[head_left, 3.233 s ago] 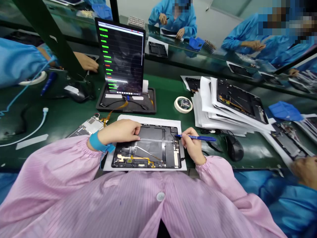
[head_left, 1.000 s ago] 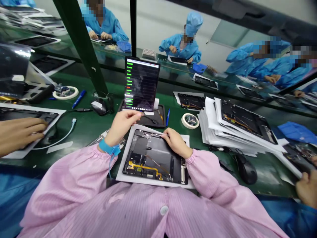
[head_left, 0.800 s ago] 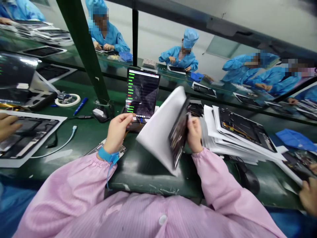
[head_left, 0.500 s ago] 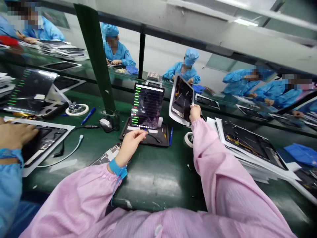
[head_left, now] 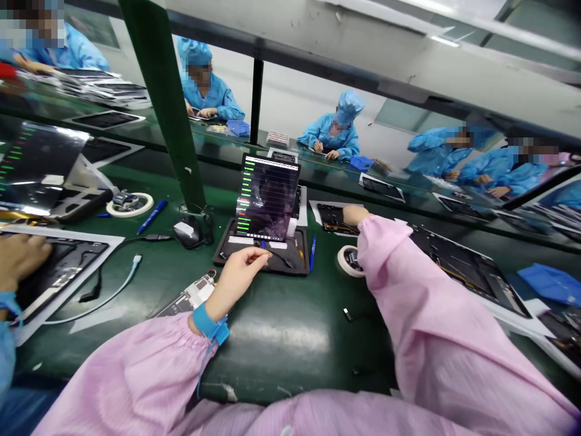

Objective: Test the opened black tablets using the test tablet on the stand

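Observation:
My left hand [head_left: 238, 272] reaches forward to the black tray [head_left: 297, 263] under the upright tablet screen [head_left: 267, 197], which shows green lines. Its thumb and forefinger are pinched on the end of a thin black cable [head_left: 281, 259] lying in the tray. My right hand [head_left: 353, 214] is stretched far out and rests at the edge of an open tablet chassis [head_left: 331, 219] that lies on a white sheet on the far strip. The fingers of that hand are hidden. A bare circuit board [head_left: 190, 295] lies under my left wrist.
A blue pen [head_left: 313, 251] and a tape roll [head_left: 347, 261] lie right of the tray. Stacked chassis on paper [head_left: 463, 269] fill the right side. A mouse [head_left: 186, 232], a white cable [head_left: 113, 290] and a neighbour's hand [head_left: 18, 257] are at the left. A green post [head_left: 167, 103] stands behind.
My right hand dropped the pen, lifted the chassis with its sheet from in front of me and set it down on the far strip. My left hand moved to the tray.

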Demonstrator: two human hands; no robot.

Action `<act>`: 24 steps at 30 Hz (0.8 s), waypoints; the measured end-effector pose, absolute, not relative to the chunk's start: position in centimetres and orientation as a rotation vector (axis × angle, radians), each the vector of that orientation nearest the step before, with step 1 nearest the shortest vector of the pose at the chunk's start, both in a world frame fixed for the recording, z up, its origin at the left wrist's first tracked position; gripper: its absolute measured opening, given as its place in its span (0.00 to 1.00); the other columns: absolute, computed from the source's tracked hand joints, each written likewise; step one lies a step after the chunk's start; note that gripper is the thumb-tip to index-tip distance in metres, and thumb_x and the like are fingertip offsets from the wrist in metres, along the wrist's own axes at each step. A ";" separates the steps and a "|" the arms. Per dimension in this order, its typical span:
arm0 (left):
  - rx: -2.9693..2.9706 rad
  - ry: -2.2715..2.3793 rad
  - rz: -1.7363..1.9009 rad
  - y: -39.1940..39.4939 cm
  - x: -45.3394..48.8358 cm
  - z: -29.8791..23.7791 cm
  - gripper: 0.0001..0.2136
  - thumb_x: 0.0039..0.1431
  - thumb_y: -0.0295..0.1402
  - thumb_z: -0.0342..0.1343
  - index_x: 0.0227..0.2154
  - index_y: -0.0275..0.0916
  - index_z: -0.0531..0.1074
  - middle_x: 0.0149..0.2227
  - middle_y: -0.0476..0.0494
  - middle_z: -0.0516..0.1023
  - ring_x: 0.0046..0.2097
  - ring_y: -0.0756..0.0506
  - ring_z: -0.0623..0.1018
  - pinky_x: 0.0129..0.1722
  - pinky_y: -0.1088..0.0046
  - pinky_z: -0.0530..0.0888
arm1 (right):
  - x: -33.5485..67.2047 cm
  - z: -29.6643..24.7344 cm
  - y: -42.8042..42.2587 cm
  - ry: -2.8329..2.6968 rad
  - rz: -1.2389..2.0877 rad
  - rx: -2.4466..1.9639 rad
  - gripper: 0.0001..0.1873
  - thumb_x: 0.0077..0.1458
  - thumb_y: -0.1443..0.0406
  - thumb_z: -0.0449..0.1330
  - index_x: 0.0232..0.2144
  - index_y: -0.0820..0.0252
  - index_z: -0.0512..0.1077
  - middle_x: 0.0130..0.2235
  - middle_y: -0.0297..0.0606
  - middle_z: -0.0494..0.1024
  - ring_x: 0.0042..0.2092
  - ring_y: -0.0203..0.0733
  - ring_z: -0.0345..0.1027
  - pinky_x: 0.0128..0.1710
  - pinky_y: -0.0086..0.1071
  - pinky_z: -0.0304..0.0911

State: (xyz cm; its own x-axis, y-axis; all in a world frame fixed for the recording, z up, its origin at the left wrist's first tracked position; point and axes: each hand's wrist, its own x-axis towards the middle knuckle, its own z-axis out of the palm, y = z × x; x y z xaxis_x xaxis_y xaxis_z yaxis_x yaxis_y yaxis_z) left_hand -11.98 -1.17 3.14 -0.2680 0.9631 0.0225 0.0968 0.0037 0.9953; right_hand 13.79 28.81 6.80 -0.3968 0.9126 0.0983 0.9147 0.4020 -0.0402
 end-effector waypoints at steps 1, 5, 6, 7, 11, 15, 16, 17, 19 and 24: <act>1.152 1.480 1.362 -1.2 -12.0 3.1 0.16 0.50 0.44 0.59 0.34 0.35 0.77 0.37 0.40 0.81 0.38 0.43 0.78 0.43 0.66 0.73 | 14.6 6.4 28.1 -2.599 -0.035 -1.743 0.19 0.62 0.58 0.57 0.51 0.62 0.67 0.51 0.43 0.70 0.48 0.43 0.68 0.46 0.43 0.68; 1.187 1.470 1.343 -1.3 -12.0 2.7 0.18 0.50 0.45 0.59 0.36 0.36 0.77 0.38 0.40 0.81 0.38 0.43 0.78 0.43 0.66 0.73 | 16.2 5.3 25.2 -2.793 -0.116 -1.999 0.20 0.61 0.58 0.58 0.51 0.64 0.67 0.50 0.44 0.70 0.48 0.44 0.68 0.47 0.43 0.68; 1.200 1.477 1.333 -1.3 -12.1 2.6 0.18 0.49 0.46 0.59 0.37 0.37 0.77 0.37 0.41 0.81 0.38 0.43 0.78 0.43 0.66 0.73 | 16.3 5.2 24.7 -2.816 -0.149 -2.026 0.20 0.61 0.58 0.59 0.51 0.64 0.67 0.50 0.45 0.70 0.48 0.44 0.68 0.47 0.43 0.68; 1.212 1.490 1.319 -1.3 -12.1 2.5 0.18 0.49 0.47 0.59 0.36 0.37 0.78 0.36 0.41 0.81 0.38 0.42 0.78 0.43 0.66 0.73 | 16.3 5.3 24.3 -2.833 -0.183 -2.041 0.20 0.61 0.58 0.59 0.51 0.65 0.67 0.50 0.46 0.70 0.48 0.44 0.68 0.47 0.43 0.68; 1.200 1.544 1.284 -1.1 -12.3 2.3 0.21 0.44 0.51 0.60 0.34 0.40 0.78 0.33 0.43 0.81 0.35 0.41 0.78 0.40 0.65 0.73 | 16.4 5.7 24.1 -2.862 -0.284 -2.037 0.21 0.61 0.58 0.59 0.51 0.65 0.67 0.51 0.46 0.70 0.49 0.45 0.68 0.47 0.43 0.68; 1.199 1.559 1.266 -1.2 -12.2 2.6 0.24 0.41 0.54 0.60 0.34 0.39 0.78 0.30 0.43 0.80 0.35 0.41 0.78 0.37 0.66 0.73 | 16.4 5.9 24.0 -2.890 -0.281 -2.009 0.21 0.60 0.58 0.59 0.51 0.66 0.67 0.51 0.47 0.70 0.48 0.45 0.68 0.47 0.42 0.68; 1.201 1.553 1.268 -1.2 -12.1 2.7 0.24 0.41 0.54 0.61 0.34 0.39 0.78 0.30 0.43 0.80 0.34 0.41 0.77 0.37 0.66 0.73 | 16.4 5.9 23.9 -2.893 -0.276 -1.994 0.21 0.60 0.58 0.59 0.51 0.67 0.67 0.50 0.47 0.70 0.48 0.45 0.68 0.47 0.42 0.68; 1.202 1.547 1.273 -1.2 -12.1 2.7 0.24 0.41 0.54 0.61 0.34 0.39 0.78 0.30 0.43 0.80 0.34 0.41 0.77 0.37 0.66 0.73 | 16.3 5.9 23.7 -2.890 -0.275 -1.978 0.21 0.60 0.58 0.59 0.51 0.67 0.67 0.50 0.47 0.70 0.48 0.44 0.68 0.47 0.42 0.68; 1.199 1.541 1.285 -1.2 -12.0 2.7 0.23 0.41 0.53 0.61 0.33 0.39 0.78 0.30 0.43 0.80 0.34 0.42 0.77 0.36 0.66 0.73 | 16.1 5.9 23.4 -2.860 -0.288 -1.947 0.20 0.61 0.58 0.59 0.51 0.65 0.67 0.51 0.46 0.70 0.48 0.44 0.68 0.47 0.43 0.68; 1.198 1.522 1.306 -1.3 -12.0 2.6 0.20 0.44 0.50 0.61 0.33 0.38 0.78 0.30 0.42 0.80 0.33 0.43 0.76 0.34 0.68 0.72 | 15.0 7.2 23.1 -2.671 -0.357 -1.940 0.20 0.62 0.58 0.57 0.52 0.62 0.67 0.51 0.43 0.70 0.48 0.43 0.68 0.46 0.43 0.68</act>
